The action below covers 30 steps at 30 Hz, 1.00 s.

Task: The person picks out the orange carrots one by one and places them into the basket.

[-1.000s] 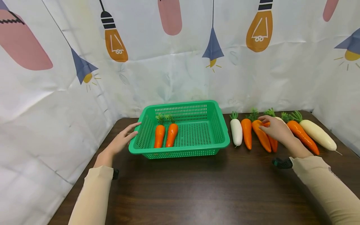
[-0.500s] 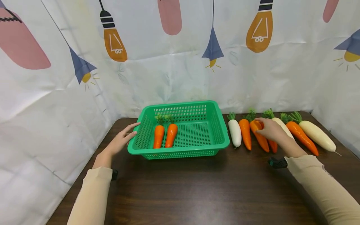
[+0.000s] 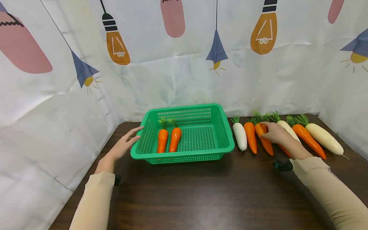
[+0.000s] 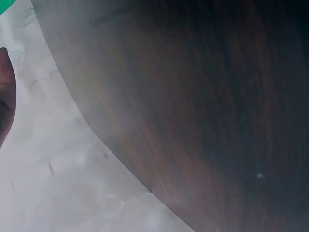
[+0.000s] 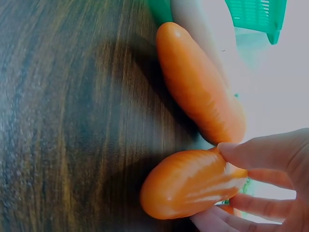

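Observation:
In the head view my left hand (image 3: 122, 145) touches the left rim of a green plastic basket (image 3: 184, 156), its fingers extended along the edge. Two orange carrots (image 3: 162, 140) with leafy tops lie side by side in the basket's left part. On the right, my right hand (image 3: 276, 133) pinches a carrot (image 3: 266, 146) near its top. The right wrist view shows the thumb on one side of that carrot (image 5: 178, 186) and fingers on the other. Only part of the left hand (image 4: 6, 96) shows in the left wrist view.
Beside the basket lie a white radish (image 3: 240, 135) and another carrot (image 3: 250, 137). Right of my hand are a partly hidden carrot (image 3: 284, 150), a pale radish (image 3: 290, 129), a carrot (image 3: 309, 140) and a large radish (image 3: 325, 137). A printed curtain (image 3: 184, 76) hangs behind the table (image 3: 184, 195).
My right hand has shifted slightly left and taken hold of the carrot, which now sits farther from the partly hidden one. My left hand stays at the basket rim.

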Motion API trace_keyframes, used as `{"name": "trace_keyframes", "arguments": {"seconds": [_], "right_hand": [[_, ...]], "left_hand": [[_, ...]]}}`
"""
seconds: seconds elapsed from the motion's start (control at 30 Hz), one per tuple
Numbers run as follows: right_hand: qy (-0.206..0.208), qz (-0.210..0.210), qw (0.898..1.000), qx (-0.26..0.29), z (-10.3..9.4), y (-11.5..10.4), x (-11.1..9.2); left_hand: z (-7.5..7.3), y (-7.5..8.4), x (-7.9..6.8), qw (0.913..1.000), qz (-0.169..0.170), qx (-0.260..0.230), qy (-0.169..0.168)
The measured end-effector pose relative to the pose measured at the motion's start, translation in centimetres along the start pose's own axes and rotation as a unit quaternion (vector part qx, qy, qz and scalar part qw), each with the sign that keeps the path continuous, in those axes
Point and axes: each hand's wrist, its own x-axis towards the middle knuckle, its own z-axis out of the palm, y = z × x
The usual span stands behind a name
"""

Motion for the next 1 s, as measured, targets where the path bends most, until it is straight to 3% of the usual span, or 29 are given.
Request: {"name": "trace_keyframes", "arguments": {"seconds": [0.57, 1.0], "right_hand": [[-0.037, 0.018, 0.999, 0.017, 0.04, 0.0, 0.6], [0.005, -0.004, 1.0, 0.009, 0.27, 0.2, 0.1]], "left_hand": [[0.04, -0.39, 0.21, 0.9999, 0.01, -0.001, 0.0], [0.05, -0.21, 0.12, 1.0, 0.007, 0.003, -0.002]]}}
